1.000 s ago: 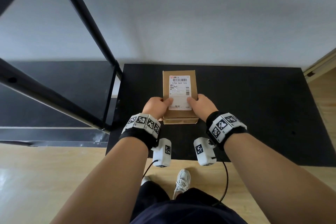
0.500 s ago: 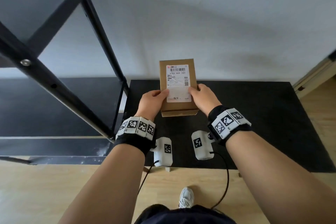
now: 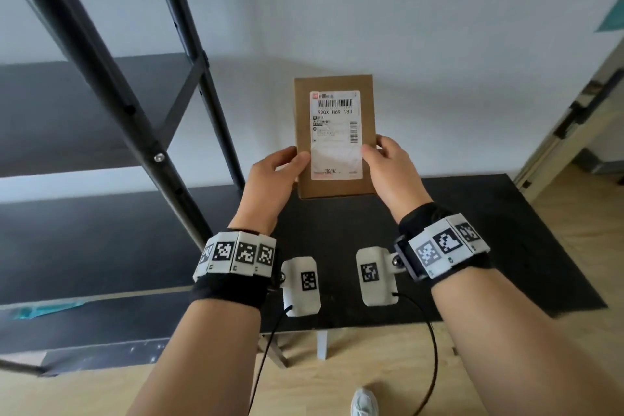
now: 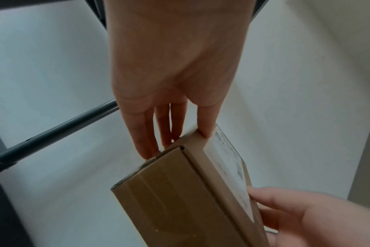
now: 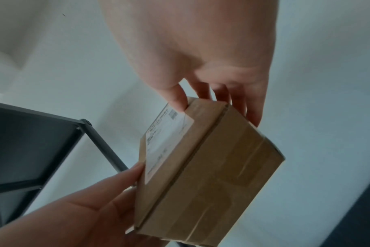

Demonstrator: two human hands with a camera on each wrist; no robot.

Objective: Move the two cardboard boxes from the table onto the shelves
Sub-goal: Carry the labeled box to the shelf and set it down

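A brown cardboard box (image 3: 334, 186) with a white shipping label is held in the air above the black table (image 3: 506, 230), in front of the white wall. My left hand (image 3: 287, 165) grips its left edge, thumb on top. My right hand (image 3: 378, 152) grips its right edge the same way. In the left wrist view my fingers (image 4: 148, 142) lie along the side of the box (image 4: 169, 200). The right wrist view shows the thumb on the label and the fingers (image 5: 249, 108) behind the box (image 5: 211, 167). No second box is in view.
Black metal shelves stand to the left, with an upper shelf (image 3: 67, 111), a lower shelf (image 3: 84, 240) and slanted posts (image 3: 189, 44) close to my left arm. A doorway (image 3: 574, 132) opens at the right. My shoe (image 3: 364, 404) is on the wooden floor.
Both hands have lifted the box off the table and raised it up toward the wall. The view has tilted upward, showing more of the shelves.
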